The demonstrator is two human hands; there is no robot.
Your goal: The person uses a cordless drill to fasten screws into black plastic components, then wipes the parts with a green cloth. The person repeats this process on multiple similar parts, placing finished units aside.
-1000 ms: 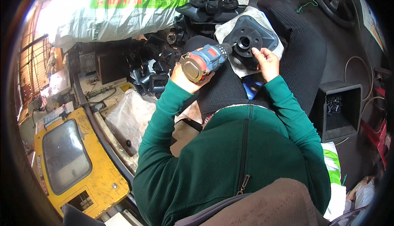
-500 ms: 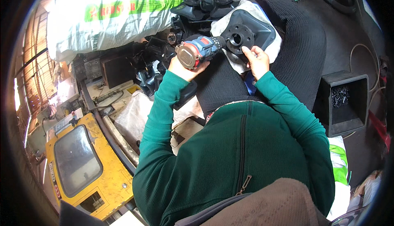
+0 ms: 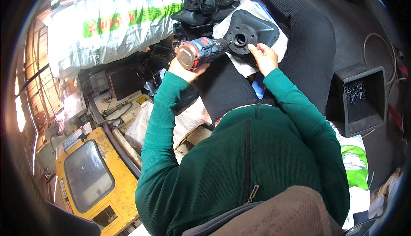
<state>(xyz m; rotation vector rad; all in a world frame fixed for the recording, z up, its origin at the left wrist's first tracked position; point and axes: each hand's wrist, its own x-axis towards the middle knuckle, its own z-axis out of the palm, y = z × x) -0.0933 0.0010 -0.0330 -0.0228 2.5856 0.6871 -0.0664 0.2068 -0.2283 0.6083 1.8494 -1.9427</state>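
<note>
My left hand (image 3: 187, 70) is wrapped round a blue and red cordless drill (image 3: 202, 50), its black chuck pointing right. The chuck's tip meets the left edge of a round flange on a black plastic part (image 3: 252, 27). That flange has a central hole with smaller holes round it, and a squarish flared base behind. My right hand (image 3: 265, 58) is closed in a pinch at the flange's lower right rim. Whether a small screw is between its fingertips cannot be seen. The part rests on a white cloth (image 3: 280, 49) over my lap.
Several similar black parts (image 3: 199, 11) are piled beyond the drill, beside a large white and green sack (image 3: 115, 30). At right, a black bin (image 3: 364, 120) holds small dark screws. A yellow machine panel (image 3: 122, 193) with a window stands at lower left.
The whole view has shifted slightly. Both hands keep about the same hold, with the drill's tip still at the flange; the right fingertips sit a little higher along its right rim.
</note>
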